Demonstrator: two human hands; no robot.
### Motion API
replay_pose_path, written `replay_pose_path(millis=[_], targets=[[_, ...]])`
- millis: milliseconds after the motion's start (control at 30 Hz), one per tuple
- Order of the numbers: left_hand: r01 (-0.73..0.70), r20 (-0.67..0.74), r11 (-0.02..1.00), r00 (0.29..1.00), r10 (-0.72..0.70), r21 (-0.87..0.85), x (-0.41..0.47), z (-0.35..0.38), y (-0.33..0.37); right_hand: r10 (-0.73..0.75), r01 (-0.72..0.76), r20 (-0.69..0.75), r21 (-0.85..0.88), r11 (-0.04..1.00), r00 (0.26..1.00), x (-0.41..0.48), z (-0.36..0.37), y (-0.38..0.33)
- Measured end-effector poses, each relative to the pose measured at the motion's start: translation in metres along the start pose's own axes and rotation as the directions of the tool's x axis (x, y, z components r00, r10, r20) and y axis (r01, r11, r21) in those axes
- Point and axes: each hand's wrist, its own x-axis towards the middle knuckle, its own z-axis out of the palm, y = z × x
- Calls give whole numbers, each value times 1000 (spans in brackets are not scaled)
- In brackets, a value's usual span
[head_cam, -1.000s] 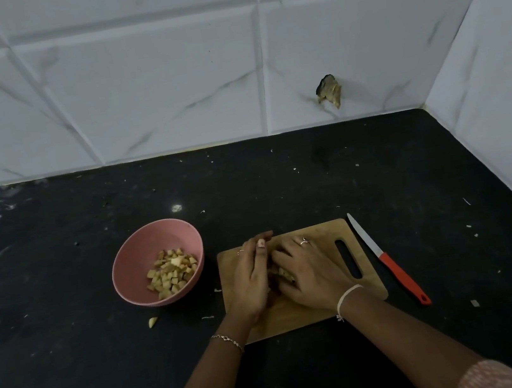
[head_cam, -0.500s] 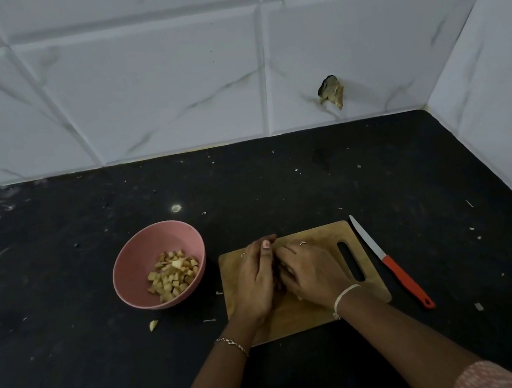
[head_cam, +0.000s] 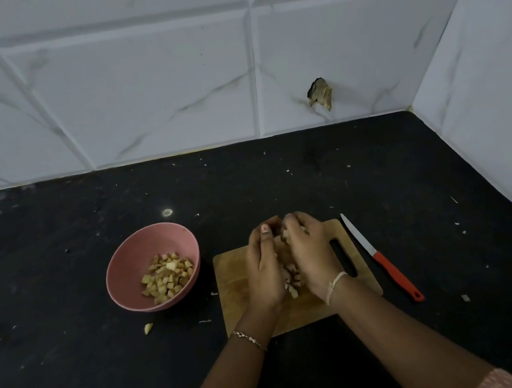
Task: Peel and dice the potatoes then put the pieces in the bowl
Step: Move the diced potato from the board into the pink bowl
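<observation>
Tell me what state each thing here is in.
Pink bowl, upright, partly filled with dice.
Cutting board, flat on the counter.
Knife, lying on counter, untouched.
Potato pile, cupped between the hands.
Left hand, curled round the pile.
Right hand, curled round the pile.
Stray piece, on counter beside bowl.

no readable text, labels, brands, numbers or signs anywhere in view. pink bowl [head_cam: 131, 255] on the left: plain, no print. wooden cutting board [head_cam: 231, 284]: no mark visible. knife [head_cam: 396, 275] on the right: red handle and blade show no legible branding. white wall tiles [head_cam: 132, 89] at the far side: veining only, no lettering.
</observation>
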Motion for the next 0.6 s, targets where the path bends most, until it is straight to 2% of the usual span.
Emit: replay_pose_path(millis=[67,133,200,300,467,600], targets=[[82,-23,991,996,-85,-103,-5,10,8,200,-209,63,361,909,978,-9,6,-15],[103,-51,979,992,-113,-175,-8,18,15,286,-314,134,499,808,949,-16,9,-24],[99,-91,964,988,-125,-247,-10,21,27,296,-353,194,588,728,935,-21,11,-30],[55,-138,961,986,-95,-269,-10,18,43,307,-391,247,670,631,919,-27,14,-39],[23,-208,959,974,-85,-281,-6,-5,60,283,-397,283,724,564,917,-36,39,-58],[5,-286,964,955,-84,-266,3,-36,73,293,-513,423,747,424,858,-39,74,-72]])
